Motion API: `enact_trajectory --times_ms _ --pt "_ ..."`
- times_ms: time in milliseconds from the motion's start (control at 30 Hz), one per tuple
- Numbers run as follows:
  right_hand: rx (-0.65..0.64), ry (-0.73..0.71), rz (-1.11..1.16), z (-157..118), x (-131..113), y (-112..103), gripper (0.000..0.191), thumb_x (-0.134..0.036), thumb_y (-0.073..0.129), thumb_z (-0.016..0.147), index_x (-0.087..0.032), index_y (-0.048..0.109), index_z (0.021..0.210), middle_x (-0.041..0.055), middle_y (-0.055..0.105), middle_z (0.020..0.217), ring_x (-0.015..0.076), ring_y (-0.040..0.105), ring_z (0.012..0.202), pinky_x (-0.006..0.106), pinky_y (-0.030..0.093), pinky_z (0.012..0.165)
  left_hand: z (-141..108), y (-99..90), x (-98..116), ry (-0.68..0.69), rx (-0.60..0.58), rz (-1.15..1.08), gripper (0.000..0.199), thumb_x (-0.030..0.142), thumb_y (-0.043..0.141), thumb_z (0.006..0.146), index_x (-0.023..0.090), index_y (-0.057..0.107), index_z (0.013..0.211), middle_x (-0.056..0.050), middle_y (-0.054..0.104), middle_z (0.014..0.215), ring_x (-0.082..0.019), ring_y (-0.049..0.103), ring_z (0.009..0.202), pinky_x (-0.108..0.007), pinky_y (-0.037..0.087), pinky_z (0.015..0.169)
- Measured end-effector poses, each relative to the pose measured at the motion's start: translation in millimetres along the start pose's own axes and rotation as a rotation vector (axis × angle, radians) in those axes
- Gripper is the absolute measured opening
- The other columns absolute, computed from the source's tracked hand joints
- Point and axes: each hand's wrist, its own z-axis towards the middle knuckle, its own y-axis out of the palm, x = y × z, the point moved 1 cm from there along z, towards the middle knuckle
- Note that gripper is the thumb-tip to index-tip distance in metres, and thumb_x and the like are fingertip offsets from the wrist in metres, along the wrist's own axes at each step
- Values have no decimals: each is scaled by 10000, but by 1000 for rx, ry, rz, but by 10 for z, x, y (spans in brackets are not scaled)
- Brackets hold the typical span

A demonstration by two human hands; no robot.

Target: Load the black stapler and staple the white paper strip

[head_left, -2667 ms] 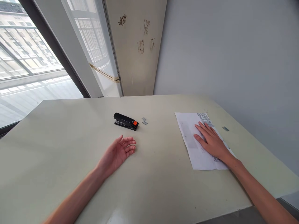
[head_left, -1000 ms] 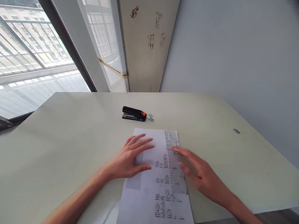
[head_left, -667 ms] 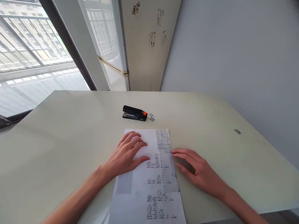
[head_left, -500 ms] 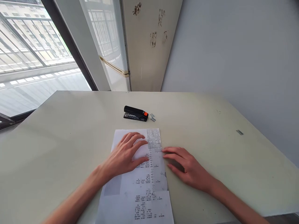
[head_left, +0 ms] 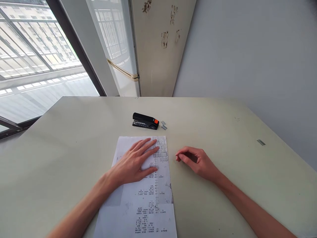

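White printed sheets of paper [head_left: 133,218] lie on the table in front of me, long side pointing away, with dense small print along the upper right. My left hand [head_left: 137,162] rests flat on their upper part, fingers spread. Just right of the paper's edge, apart from it, is my right hand [head_left: 194,160]. Its fingers are curled with the thumb against them, and nothing shows between them. Beyond the paper lies a black stapler [head_left: 145,121] with an orange patch. Beside its right end are small strips of staples [head_left: 163,125].
The pale table [head_left: 61,172] spreads out on both sides. Another short staple strip [head_left: 261,142] lies far right. Behind the table stand a cabinet-like white unit with a gold handle [head_left: 122,70] and a grey wall [head_left: 247,49]. A window is at the left.
My right hand has lifted off the paper's right edge and its fingers have curled closed. The paper has shifted slightly left under my left hand, which stays spread on it.
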Motion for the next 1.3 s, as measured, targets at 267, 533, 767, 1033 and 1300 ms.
enact_trajectory --times_ms 267,533,767,1033,1300 --pt "-23 31 82 -8 6 11 201 -384 605 1036 -255 757 1014 45 772 942 215 718 899 359 585 858 -20 -23 4 17 8 26 628 520 568 1061 297 421 1630 -78 279 1755 -364 303 1601 -585 363 1266" --pt "0 41 124 -17 -24 10 214 -402 609 1025 -252 761 1013 39 766 921 206 719 892 349 580 854 290 -357 -326 -114 278 178 491 401 493 1107 314 439 1587 -87 423 1683 -326 379 1549 -591 376 1233" --pt "2 14 138 -20 -34 -3 244 -430 606 1014 -240 759 1021 41 763 913 201 719 865 347 574 830 773 -602 -944 -169 88 179 465 526 499 1062 246 611 1417 -116 694 1352 -330 602 1282 -528 434 1127" --pt "44 -7 226 -3 -44 -37 283 -482 627 987 -224 743 997 35 741 877 181 692 800 339 554 800 772 -745 -757 -310 150 108 372 529 549 1020 255 689 1230 -59 751 1188 -229 688 906 -344 493 799" --pt "491 37 386 113 127 -214 322 -538 664 930 -225 706 990 27 683 825 183 621 755 332 512 720 794 -536 201 -153 224 -37 325 481 613 1014 247 675 1231 -52 748 1129 -214 714 926 -335 543 822"
